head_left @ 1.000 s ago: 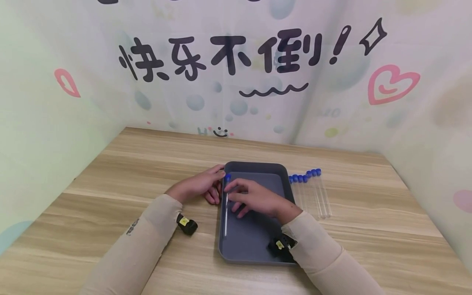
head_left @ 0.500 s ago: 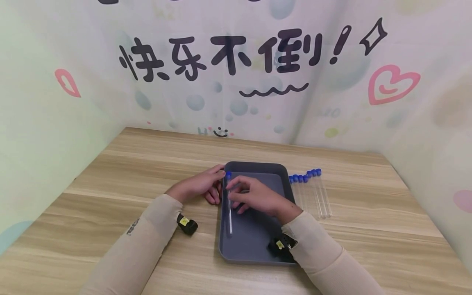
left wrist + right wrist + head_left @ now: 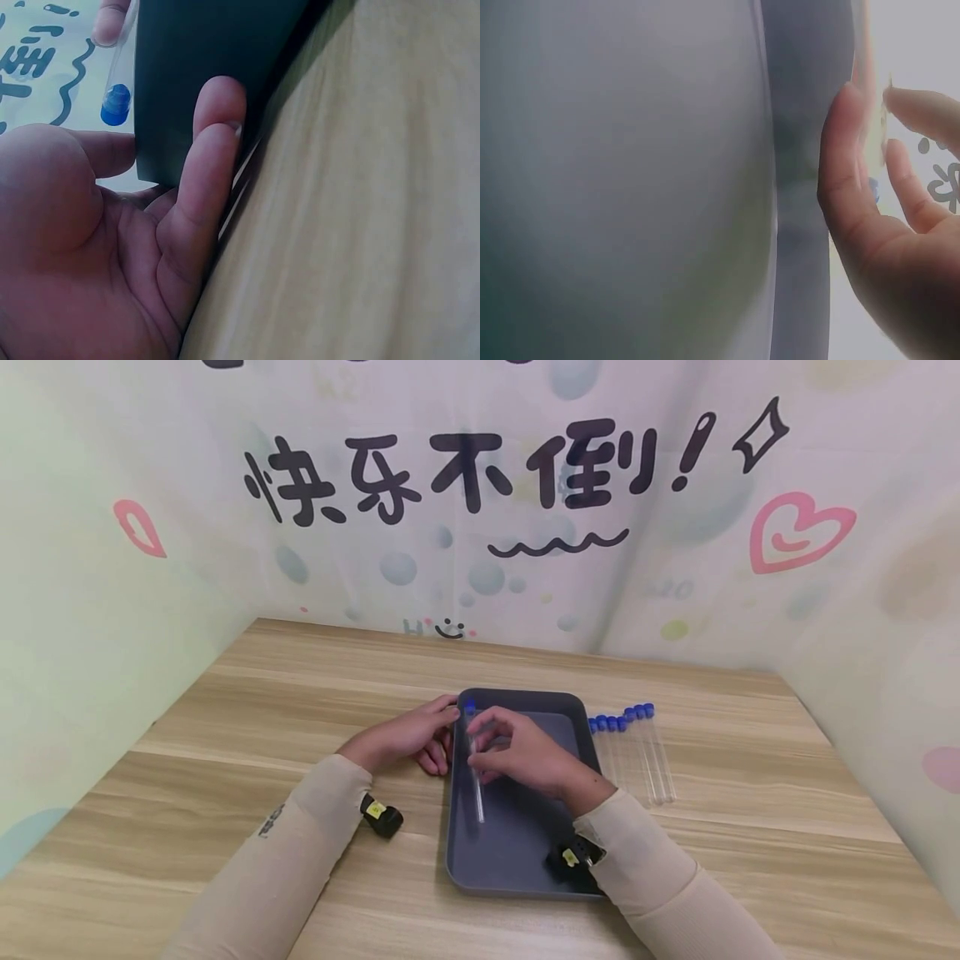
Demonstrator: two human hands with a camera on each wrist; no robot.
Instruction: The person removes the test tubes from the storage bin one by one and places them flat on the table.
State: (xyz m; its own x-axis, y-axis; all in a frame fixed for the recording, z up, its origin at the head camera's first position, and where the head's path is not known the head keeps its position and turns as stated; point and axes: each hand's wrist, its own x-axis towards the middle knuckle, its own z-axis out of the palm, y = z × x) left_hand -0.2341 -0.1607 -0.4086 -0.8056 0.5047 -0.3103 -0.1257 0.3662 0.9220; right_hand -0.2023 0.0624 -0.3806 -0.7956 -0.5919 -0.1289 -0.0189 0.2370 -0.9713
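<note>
My right hand pinches a clear test tube with a blue cap between thumb and fingers. The tube hangs over the left side of a dark grey tray, its cap toward the far end. In the left wrist view the blue cap shows just beyond the tray wall. My left hand holds the tray at its far left corner. Its thumb lies at the rim, and other fingers bend against the outer wall. In the right wrist view, the right fingers partly hide the tube.
Several blue-capped test tubes lie side by side on the wooden table, right of the tray. A printed cloth hangs behind the table. Each wrist wears a small black camera.
The right hand has lifted the test tube off the tray's left side and shifted it slightly right and away. The tube now tilts more. The left hand and tray stay in place.
</note>
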